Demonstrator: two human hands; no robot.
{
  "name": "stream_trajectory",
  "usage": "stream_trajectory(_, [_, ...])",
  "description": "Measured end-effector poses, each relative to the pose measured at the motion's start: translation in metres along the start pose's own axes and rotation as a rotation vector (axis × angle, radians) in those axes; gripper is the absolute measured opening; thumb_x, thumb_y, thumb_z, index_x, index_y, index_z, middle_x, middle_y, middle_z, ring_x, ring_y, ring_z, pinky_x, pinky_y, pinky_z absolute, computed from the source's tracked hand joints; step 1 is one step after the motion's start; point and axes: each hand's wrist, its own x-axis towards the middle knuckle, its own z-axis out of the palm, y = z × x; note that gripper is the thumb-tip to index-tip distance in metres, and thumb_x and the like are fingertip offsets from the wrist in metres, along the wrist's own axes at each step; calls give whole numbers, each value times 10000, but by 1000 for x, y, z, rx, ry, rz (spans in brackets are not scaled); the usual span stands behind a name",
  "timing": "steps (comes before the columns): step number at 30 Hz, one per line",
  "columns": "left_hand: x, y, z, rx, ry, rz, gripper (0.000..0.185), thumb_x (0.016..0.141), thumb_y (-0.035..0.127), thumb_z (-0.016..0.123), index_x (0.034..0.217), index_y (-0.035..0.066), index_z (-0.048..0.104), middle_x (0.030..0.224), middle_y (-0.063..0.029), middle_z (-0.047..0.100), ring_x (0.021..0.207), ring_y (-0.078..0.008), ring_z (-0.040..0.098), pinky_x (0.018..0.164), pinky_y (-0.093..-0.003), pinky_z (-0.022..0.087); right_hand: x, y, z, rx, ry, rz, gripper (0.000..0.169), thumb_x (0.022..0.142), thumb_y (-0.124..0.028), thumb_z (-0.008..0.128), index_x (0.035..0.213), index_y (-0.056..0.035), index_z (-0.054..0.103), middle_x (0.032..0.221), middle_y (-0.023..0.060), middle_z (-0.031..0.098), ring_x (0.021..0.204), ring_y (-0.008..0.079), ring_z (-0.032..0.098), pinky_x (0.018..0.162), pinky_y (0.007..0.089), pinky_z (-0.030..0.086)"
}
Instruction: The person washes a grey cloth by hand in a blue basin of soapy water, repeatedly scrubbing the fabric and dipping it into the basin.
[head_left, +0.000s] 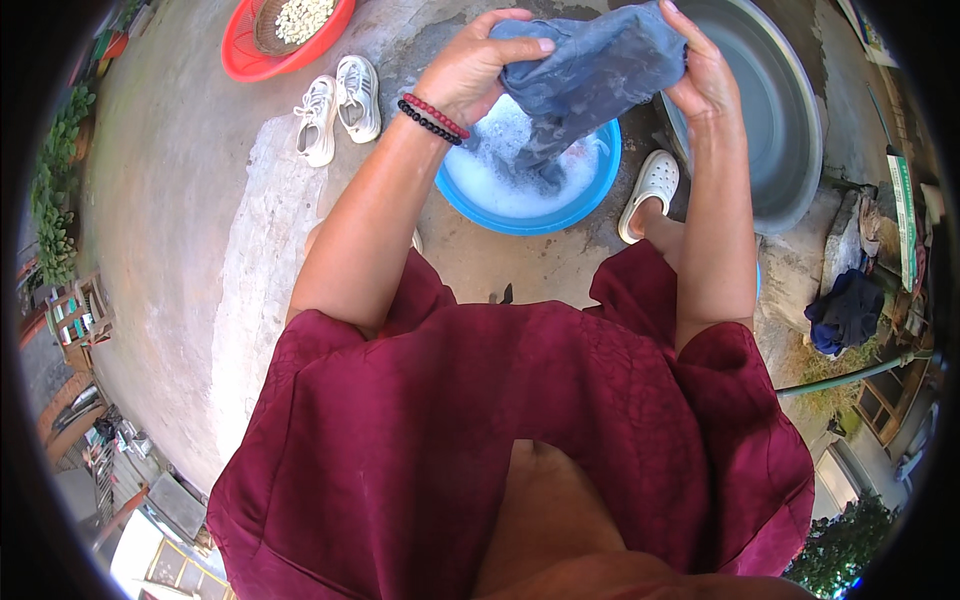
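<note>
A wet blue-grey cloth garment (592, 64) with traces of suds is stretched between my two hands. My left hand (480, 71), with red and black bead bracelets at its wrist, grips the garment's left end, thumb on top. At the other end my right hand (701, 75) holds the edge. The garment's lower part trails into a blue plastic basin (525, 225). White foam (510, 187) covers the water there, and part of another cloth seems to show through it near the basin's right side.
A large grey tub (780, 127) of water stands at the right. White sneakers (337, 109) sit left of the basin, below a red plastic basket (247, 56) holding a smaller basket of pale pieces. A dark cloth (844, 311) and a green hose (855, 384) lie far right.
</note>
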Motion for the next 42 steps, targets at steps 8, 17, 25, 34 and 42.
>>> stream_trajectory(8, [0, 18, -5, -61, 109, 173, 440, 744, -102, 532, 1166, 18, 492, 1018, -100, 575, 919, -194, 564, 835, -320, 467, -12, -15, 3, -146, 152, -145, 147, 779, -82, 653, 914, -66, 596, 812, 34, 624, 772, 152, 604, 718, 281, 488])
stream_trajectory(17, [-4, 27, -10, -158, 129, 257, 454, 778, -76, 470, 1224, 1, 446, 1093, -141, 564, 994, -235, 562, 897, -327, 440, -10, -35, -11, -264, -182, -167, 244, 753, -31, 654, 988, -50, 593, 861, 43, 620, 783, 138, 596, 722, 256, 481])
stream_trajectory(25, [-3, 28, -8, -136, 129, 282, 441, 766, -74, 452, 1202, -11, 466, 1112, -149, 559, 1014, -245, 557, 912, -343, 434, -8, -36, -15, -252, -185, -177, 266, 758, -16, 643, 1018, -40, 589, 882, 64, 626, 815, 152, 600, 750, 257, 477])
stream_trajectory(34, [-2, 11, 4, -159, 60, 214, 298, 835, 72, 501, 1118, -21, 508, 1014, -132, 602, 942, -229, 591, 866, -348, 464, -9, -20, -1, -247, -197, -165, 243, 762, 0, 635, 998, -41, 592, 890, 80, 634, 838, 165, 605, 769, 271, 482])
stream_trajectory(42, [-9, -24, 24, 512, -36, 163, 400, 765, 133, 681, 1105, -11, 527, 974, -67, 605, 864, -123, 581, 783, -251, 462, -5, 25, 26, -130, -345, 4, 187, 791, -23, 623, 974, -35, 583, 920, 84, 621, 847, 164, 600, 778, 279, 487])
